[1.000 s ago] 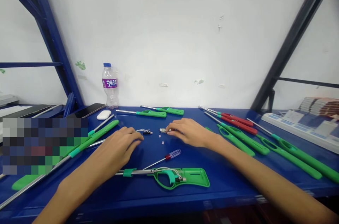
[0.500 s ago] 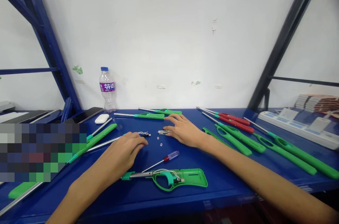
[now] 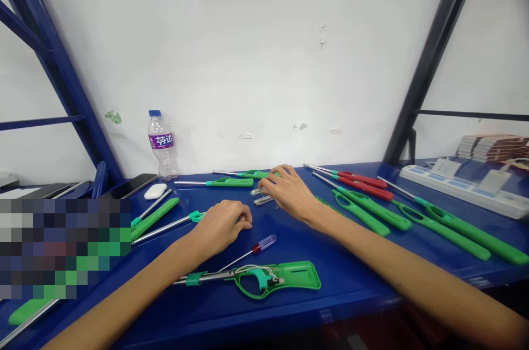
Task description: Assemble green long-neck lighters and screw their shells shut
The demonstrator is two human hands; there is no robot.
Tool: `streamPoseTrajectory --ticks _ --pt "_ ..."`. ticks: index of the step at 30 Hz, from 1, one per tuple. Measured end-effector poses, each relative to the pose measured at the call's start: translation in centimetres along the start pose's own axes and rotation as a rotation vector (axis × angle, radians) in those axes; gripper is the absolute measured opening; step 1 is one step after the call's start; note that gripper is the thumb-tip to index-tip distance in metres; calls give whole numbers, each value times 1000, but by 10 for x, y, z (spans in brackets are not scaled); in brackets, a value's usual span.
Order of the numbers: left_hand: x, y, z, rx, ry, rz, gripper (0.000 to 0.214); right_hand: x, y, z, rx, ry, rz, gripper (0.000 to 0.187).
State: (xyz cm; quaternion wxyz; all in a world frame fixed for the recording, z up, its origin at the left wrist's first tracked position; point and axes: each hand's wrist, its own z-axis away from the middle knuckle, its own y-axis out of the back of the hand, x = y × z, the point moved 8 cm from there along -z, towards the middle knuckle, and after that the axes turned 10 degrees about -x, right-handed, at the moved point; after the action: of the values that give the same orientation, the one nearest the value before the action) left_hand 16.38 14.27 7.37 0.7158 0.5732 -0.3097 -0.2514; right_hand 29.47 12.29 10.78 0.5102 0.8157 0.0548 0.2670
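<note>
Blue bench (image 3: 301, 242) right against a scuffed white wall (image 3: 231, 63), plastic bottle (image 3: 162, 142) at the back. Small silvery parts (image 3: 262, 201) lie by the right hand (image 3: 287, 191); left hand (image 3: 225, 224) curls near the screwdriver (image 3: 264, 243). Can't tell whether either grip's clamped on anything.

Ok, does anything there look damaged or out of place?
Two things stand out: the green lighter beside the screwdriver lies open, its white wires exposed; and the wall has ragged patches, as if something had peeled off.
</note>
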Motion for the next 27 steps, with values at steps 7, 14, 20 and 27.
streamPoseTrajectory --ticks 7,14,20,27 --pt "5 9 -5 73 -52 73 26 13 7 7 68 -146 -24 10" --pt "-20 26 -5 344 -45 277 27 10 14 12 111 -81 -174 31" --pt "-28 31 1 509 -95 359 26 -3 9 11 102 -17 -331 20" --pt "-21 41 12 624 -220 326 23 -12 -1 10 78 -20 -501 20"
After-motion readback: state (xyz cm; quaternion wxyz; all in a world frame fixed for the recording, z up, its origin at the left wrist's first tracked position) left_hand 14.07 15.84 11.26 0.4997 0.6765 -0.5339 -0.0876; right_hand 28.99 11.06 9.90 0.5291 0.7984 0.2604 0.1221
